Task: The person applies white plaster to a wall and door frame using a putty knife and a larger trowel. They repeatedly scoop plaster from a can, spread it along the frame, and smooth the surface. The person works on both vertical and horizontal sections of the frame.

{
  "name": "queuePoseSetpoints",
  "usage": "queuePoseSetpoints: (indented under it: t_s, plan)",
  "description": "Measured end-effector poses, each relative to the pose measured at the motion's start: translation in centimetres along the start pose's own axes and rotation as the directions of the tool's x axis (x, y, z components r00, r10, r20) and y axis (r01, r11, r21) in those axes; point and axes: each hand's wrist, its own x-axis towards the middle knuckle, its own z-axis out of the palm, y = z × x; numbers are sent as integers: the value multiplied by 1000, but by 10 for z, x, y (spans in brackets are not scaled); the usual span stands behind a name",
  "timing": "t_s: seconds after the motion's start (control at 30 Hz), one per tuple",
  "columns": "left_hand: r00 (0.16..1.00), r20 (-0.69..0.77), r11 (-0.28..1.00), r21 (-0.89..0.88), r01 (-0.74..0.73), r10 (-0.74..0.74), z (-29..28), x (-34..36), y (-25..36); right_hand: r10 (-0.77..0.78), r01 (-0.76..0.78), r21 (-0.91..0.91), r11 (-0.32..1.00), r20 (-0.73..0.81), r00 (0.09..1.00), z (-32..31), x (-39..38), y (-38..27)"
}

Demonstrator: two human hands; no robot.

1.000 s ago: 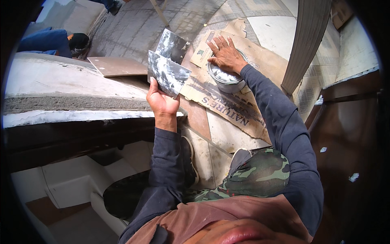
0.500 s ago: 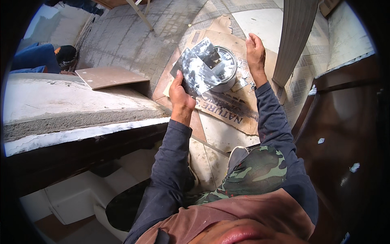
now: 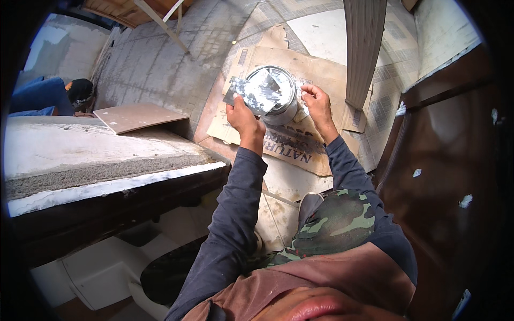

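My left hand (image 3: pixel 244 122) grips the near edge of a thin flat plate (image 3: pixel 247 95), dark and smeared with white paste. The plate is held over the left side of a round metal can (image 3: pixel 285 111) with white paste at its top. A second dark, paste-smeared flat piece (image 3: pixel 272 80) shows over the can's mouth; whether it touches the plate I cannot tell. My right hand (image 3: pixel 320 107) is just right of the can, its thumb and forefinger drawn together. Anything between those fingers is too small to make out.
Beneath the can lies flattened cardboard (image 3: pixel 321 75). A ribbed grey post (image 3: pixel 364 53) stands to the right, beside a dark brown panel (image 3: pixel 433 203). At left, a loose tile (image 3: pixel 139 115) rests on a rough ledge (image 3: pixel 96 142). A person's blue-clothed leg (image 3: pixel 40 96) is beyond it.
My right hand has come down and in toward the can, its fingers closing. The left hand's plate has tilted and now sits lower, closer against the can.
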Motion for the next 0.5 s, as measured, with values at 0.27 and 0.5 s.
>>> queuePoseSetpoints:
  t_s: [0.27,0.5]
  plan:
    - [934,157,881,411,234,-321,-7,-6,25,114,-208,-359,910,-265,957,-31,-12,44]
    - [923,128,861,425,279,-362,-44,-10,23,46,-138,-706,695,-149,988,-8,-36,81]
